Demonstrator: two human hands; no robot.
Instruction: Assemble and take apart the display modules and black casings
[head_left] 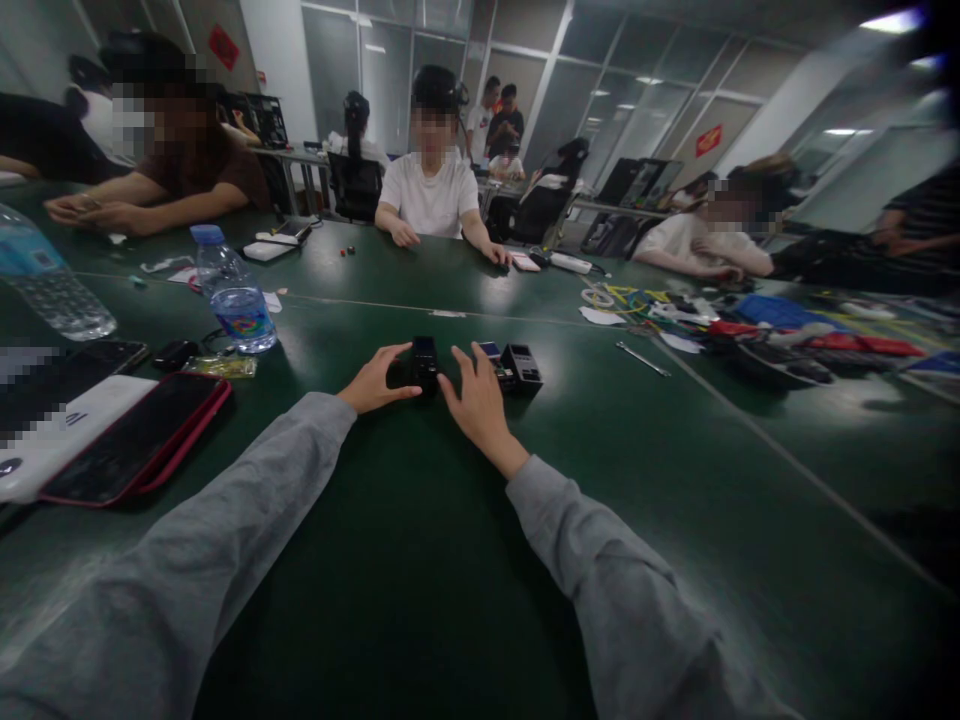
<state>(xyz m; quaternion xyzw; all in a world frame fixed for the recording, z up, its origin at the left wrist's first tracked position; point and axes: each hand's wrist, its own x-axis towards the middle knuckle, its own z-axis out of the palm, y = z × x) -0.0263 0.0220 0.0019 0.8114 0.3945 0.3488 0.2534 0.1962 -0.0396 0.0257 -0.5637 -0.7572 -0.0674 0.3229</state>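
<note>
A small black box-like device (424, 362) stands on the dark green table (420, 560) in front of me. My left hand (373, 380) cups its left side, thumb and fingers touching it. My right hand (478, 400) reaches its right side with fingers spread, fingertips against the device. Both arms wear grey sleeves. Just right of my right hand lie two more small black parts (517, 366), one with a blue face.
A phone in a red case (142, 436), a white power bank (60, 440) and two water bottles (234, 292) lie at the left. Cables, tools and coloured items (750, 330) clutter the right. Several people sit across the table, hands resting on it.
</note>
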